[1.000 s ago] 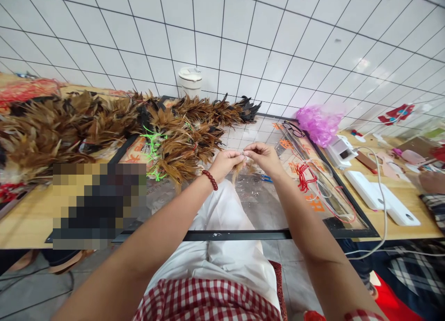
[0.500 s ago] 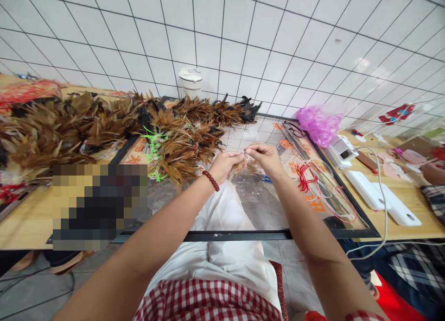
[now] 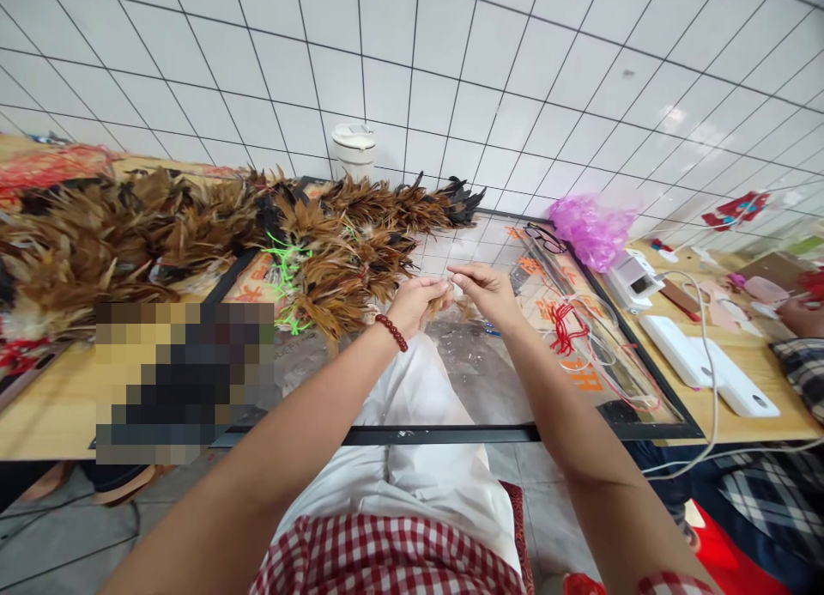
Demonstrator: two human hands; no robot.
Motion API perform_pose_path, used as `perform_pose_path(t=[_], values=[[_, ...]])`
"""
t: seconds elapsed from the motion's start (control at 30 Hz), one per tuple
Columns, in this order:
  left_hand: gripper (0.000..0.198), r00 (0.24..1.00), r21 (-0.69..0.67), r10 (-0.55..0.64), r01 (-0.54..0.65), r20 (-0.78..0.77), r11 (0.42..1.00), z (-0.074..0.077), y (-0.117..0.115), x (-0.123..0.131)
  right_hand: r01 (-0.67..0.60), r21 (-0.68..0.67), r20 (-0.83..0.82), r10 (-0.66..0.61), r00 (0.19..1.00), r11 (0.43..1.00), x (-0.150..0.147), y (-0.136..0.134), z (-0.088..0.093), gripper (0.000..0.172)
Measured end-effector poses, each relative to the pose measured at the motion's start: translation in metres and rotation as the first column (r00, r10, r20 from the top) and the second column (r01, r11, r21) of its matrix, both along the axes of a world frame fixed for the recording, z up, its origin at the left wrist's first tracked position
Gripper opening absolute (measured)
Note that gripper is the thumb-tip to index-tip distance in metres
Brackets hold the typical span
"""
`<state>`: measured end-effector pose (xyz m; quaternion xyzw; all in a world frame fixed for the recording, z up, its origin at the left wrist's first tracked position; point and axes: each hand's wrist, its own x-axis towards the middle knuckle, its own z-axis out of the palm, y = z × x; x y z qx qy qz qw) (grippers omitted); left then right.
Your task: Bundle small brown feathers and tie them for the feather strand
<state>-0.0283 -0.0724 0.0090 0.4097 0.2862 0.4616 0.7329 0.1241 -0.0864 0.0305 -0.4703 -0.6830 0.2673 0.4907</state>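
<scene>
Close together over the glass sheet, both hands are closed at the fingertips. My left hand point(image 3: 413, 303), with a dark red bead bracelet point(image 3: 391, 331) at its wrist, pinches a small brown feather point(image 3: 440, 304) between thumb and fingers. My right hand point(image 3: 487, 291) is pinched right beside it, its fingertips almost touching the left ones; what lies in that pinch is too small to make out. Loose brown fluff shows on the glass below the right fingers. Left of the hands lie bundles of brown feathers point(image 3: 335, 273) with bright green ties point(image 3: 287, 269).
A black-framed glass sheet point(image 3: 502, 389) lies before me. Red and white cords point(image 3: 570, 329), glasses point(image 3: 546, 237) and a pink plastic bag point(image 3: 593, 230) are at right, past them white power banks point(image 3: 708, 367). A white lidded cup point(image 3: 354, 148) stands behind. Someone's hand point(image 3: 802, 317) shows far right.
The brown feather shows more clearly at my left fingertips. My right hand has shifted slightly left, and its fingers have changed their pinch a little. Everything else stays in place.
</scene>
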Motion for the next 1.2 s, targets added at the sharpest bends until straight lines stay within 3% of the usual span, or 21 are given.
perform_pose_path(t=[0.27,0.47,0.53,0.6,0.7,0.77,0.83,0.97,1.07,1.2], values=[[0.015,0.996,-0.006,-0.094,0.094,0.007,0.996,0.003,-0.002,0.0,-0.104,-0.209,-0.23,0.055,0.972,0.972,-0.002,-0.001,-0.001,0.035],[0.019,0.998,0.003,-0.054,0.054,-0.038,0.999,0.002,-0.005,0.004,-0.06,-0.231,-0.177,0.019,0.984,0.971,-0.004,0.002,-0.002,0.036],[0.016,0.998,-0.003,-0.007,0.007,-0.058,1.0,0.002,-0.004,0.004,0.0,-0.215,-0.09,-0.02,0.996,0.977,-0.002,0.001,0.004,0.033],[0.015,0.998,-0.022,0.024,-0.026,-0.054,0.999,0.003,-0.003,0.002,0.111,-0.146,0.127,-0.093,0.988,0.983,0.006,-0.006,0.015,0.026],[0.014,0.999,-0.059,0.051,-0.052,-0.018,0.997,0.004,-0.001,-0.001,0.211,-0.018,0.556,-0.165,0.814,0.977,0.029,-0.027,0.029,0.011],[0.013,0.998,-0.086,0.063,-0.062,0.012,0.994,0.003,0.0,-0.001,0.234,-0.066,0.701,-0.122,0.703,0.97,0.046,-0.046,0.029,0.008],[0.013,0.996,-0.107,0.08,-0.075,0.041,0.991,0.002,0.002,0.0,0.254,-0.125,0.743,-0.079,0.664,0.959,0.06,-0.062,0.021,0.008],[0.01,0.992,-0.134,0.1,-0.09,0.071,0.987,-0.001,0.004,0.001,0.213,-0.138,0.743,-0.041,0.668,0.967,0.074,-0.075,-0.001,0.02],[0.01,0.993,-0.13,0.099,-0.09,0.064,0.987,-0.001,0.004,0.0,0.28,-0.146,0.774,-0.067,0.63,0.949,0.075,-0.062,-0.006,0.02],[0.01,0.991,-0.137,0.121,-0.112,0.06,0.984,0.001,0.001,-0.001,0.356,-0.107,0.837,-0.109,0.536,0.928,0.07,-0.034,0.0,0.022]])
